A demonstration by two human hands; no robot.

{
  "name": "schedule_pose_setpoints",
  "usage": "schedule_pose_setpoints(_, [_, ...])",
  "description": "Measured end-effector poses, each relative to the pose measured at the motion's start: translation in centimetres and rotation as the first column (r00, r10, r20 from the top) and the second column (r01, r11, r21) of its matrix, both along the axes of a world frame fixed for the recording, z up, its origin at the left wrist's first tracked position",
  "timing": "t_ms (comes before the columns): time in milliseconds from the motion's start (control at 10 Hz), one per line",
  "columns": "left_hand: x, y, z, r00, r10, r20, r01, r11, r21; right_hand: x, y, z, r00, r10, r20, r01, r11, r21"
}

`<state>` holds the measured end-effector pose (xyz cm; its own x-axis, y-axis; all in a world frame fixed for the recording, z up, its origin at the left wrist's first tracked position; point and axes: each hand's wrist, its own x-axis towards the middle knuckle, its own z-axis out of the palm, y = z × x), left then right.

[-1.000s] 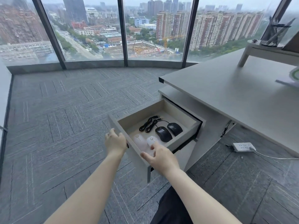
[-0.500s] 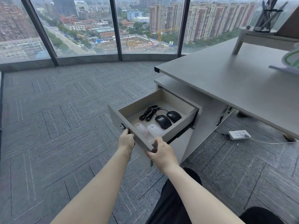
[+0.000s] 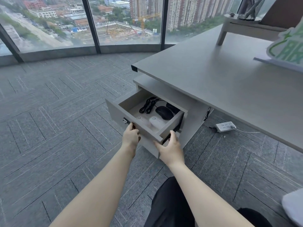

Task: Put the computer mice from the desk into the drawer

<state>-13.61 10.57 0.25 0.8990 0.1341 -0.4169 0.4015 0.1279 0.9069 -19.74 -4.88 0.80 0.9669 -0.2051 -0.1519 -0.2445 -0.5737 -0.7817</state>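
Observation:
The grey drawer (image 3: 117,112) under the desk (image 3: 205,74) stands partly open. Inside lie two black wired mice, one in front (image 3: 164,112) and one behind it (image 3: 173,107), their coiled black cables (image 3: 147,104), and two white mice (image 3: 156,122) (image 3: 141,120) near the front. My left hand (image 3: 131,136) presses on the drawer's front panel beside the lock. My right hand (image 3: 170,147) holds the drawer front's right corner. Neither hand holds a mouse.
A white power strip (image 3: 226,126) with its cord lies on the carpet under the desk. On the desk stand a grey monitor riser (image 3: 242,28) and a green-and-white sign (image 3: 288,46). Floor-to-ceiling windows (image 3: 114,22) close off the far side.
The drawer has slid further into the desk, with both hands on its front. My left hand moved from the drawer's left edge toward the lock. The view has shifted down and left.

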Motion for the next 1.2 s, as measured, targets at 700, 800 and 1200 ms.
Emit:
schedule_pose_setpoints(700, [10.1, -10.5, 0.1, 1.000, -0.023, 0.017, 0.025, 0.990, -0.141, 10.9, -7.3, -2.5, 0.938, -0.328, 0.111, 0.297, 0.927, 0.228])
schedule_pose_setpoints(800, [10.7, -11.3, 0.3, 0.999, -0.047, 0.022, 0.050, 0.990, -0.135, 11.3, -7.7, -2.4, 0.925, -0.354, 0.138, 0.319, 0.922, 0.221])
schedule_pose_setpoints(1200, [10.5, -11.4, 0.3, 0.990, -0.123, 0.072, 0.125, 0.992, -0.015, 10.9, -8.8, -1.1, 0.946, -0.317, 0.075, 0.299, 0.937, 0.181])
